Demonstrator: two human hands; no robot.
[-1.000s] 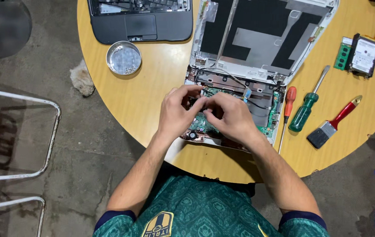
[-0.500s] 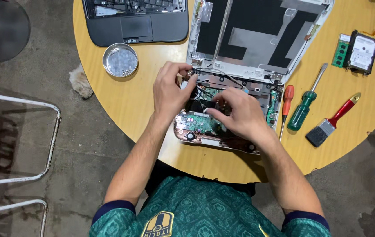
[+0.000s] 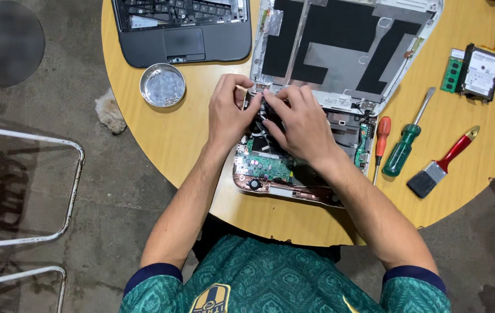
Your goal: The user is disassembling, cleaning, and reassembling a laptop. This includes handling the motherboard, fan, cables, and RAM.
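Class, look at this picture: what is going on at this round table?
A person works with both bare hands inside an opened white laptop base on the round wooden table. The left hand and right hand pinch at parts near the hinge, above the green circuit board. Two screwdrivers, a red-handled brush and a small metal dish lie nearby, untouched.
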